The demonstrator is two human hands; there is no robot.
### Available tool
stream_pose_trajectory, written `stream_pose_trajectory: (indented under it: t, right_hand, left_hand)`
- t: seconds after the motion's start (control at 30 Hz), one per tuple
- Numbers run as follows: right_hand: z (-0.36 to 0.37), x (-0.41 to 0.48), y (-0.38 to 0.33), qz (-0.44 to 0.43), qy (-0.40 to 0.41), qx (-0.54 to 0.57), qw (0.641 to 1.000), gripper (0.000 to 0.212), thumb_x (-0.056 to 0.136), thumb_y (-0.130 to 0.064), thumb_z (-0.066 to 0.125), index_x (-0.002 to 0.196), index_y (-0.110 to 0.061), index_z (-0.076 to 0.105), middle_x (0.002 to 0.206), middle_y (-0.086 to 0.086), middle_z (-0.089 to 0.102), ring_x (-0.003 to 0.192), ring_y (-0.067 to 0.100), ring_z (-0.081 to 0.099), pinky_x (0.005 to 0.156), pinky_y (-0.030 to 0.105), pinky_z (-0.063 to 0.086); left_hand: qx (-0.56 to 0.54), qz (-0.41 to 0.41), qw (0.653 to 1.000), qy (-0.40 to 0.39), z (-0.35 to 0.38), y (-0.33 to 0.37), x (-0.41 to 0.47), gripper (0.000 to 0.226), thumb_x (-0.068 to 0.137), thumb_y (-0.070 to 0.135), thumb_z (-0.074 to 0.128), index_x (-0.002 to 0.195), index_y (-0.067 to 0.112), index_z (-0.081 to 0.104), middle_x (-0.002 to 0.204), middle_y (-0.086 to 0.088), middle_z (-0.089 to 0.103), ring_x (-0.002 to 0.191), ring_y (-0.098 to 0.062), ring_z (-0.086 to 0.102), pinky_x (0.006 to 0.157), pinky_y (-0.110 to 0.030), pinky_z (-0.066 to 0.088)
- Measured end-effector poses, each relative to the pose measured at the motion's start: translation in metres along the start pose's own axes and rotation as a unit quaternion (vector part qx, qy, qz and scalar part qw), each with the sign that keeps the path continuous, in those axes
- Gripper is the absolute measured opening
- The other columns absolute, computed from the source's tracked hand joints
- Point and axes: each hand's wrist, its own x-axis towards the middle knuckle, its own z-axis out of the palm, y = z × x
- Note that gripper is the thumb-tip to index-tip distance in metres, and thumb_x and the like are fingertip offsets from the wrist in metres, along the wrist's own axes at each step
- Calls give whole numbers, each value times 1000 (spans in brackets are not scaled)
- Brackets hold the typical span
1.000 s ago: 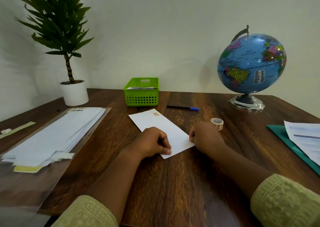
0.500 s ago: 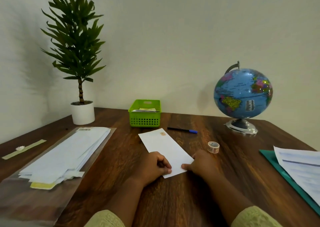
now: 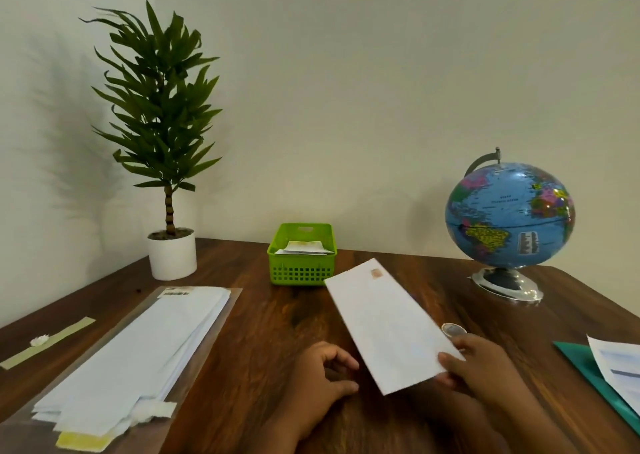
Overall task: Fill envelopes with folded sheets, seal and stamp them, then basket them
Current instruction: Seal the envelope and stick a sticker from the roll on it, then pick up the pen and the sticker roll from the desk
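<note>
Our right hand [image 3: 485,367] pinches the stamped envelope [image 3: 384,325] at its 5 o'clock corner; our left hand [image 3: 322,381] rests loosely curled, empty, with the green basket [image 3: 301,270] at 12 o'clock.

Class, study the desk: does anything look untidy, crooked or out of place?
Mostly orderly. The envelopes in the green basket lie tilted and poke above its rim. A loose strip with a crumpled white scrap lies at the left table edge. The held envelope looks undamaged.
</note>
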Motion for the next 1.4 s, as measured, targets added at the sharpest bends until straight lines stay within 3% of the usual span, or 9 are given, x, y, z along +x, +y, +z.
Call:
stream_pose_trajectory:
  t: [0.13,0.3,0.57,0.77,0.87,0.93,1.07,1.2,1.4]
  right_hand:
    - [-12,-2,-15,52,-37,204,977,13,85,0,59,98,-1,61,94,20,64,48,14,64,41,19,51]
    - [29,37,-63,58,-52,227,971,17,82,-10,65,99,-8,63,96,14,69,79,24,69,57,28,56]
    - [122,129,-114,35,-78,353,932,4,86,12,53,89,11,56,76,16,59,41,10,61,41,13,49]
    - [153,162,-120,38,-63,327,942,41,83,13,56,122,19,43,123,27,53,64,19,59,42,16,51]
    - [160,171,-117,22,-26,251,967,42,83,4,63,119,17,46,116,27,58,68,24,63,39,13,47]
    - [162,174,-114,-14,42,52,998,43,82,-22,71,111,7,58,100,18,67,77,25,67,45,15,44]
    - [161,173,-108,-122,112,-143,976,35,80,-37,69,100,-9,64,107,12,67,100,29,61,77,32,47]
    - [126,155,-87,-190,161,-212,945,13,82,-31,63,79,-19,61,90,4,67,84,21,60,74,34,50]
    - [36,109,8,-98,239,-376,890,31,83,-35,62,109,-19,56,117,9,51,103,27,48,87,43,41]
  left_hand:
    - [-44,-22,998,29,0,-3,11,14,74,11,75,73,24,69,84,3,66,75,-5,62,65,-11,47]
    - [-110,-46,991,60,-3,0,12,12,78,12,72,75,23,70,78,5,69,76,-6,63,65,-10,47]
    - [-239,-158,938,194,-13,-5,17,9,79,12,70,77,20,72,81,4,71,82,-11,65,74,-28,54]
    - [-254,-166,934,189,-12,-5,16,9,80,13,70,78,22,72,81,7,71,81,-8,65,67,-22,52]
    - [-245,-157,936,199,-10,-4,16,7,79,13,71,78,19,72,80,7,71,79,-7,65,61,-16,49]
    - [-238,-151,938,203,-10,-4,17,6,78,13,72,77,19,72,80,6,71,79,-9,65,61,-18,49]
    - [-238,-154,938,201,-14,-4,17,8,79,13,71,78,21,71,79,8,70,71,-2,65,53,-10,47]
    - [-229,-158,940,199,-15,-5,16,8,79,14,70,78,22,71,78,8,71,69,5,63,47,-5,43]
    - [-157,-135,965,161,-7,-3,12,7,78,19,71,77,26,71,78,14,70,75,8,60,59,-10,40]
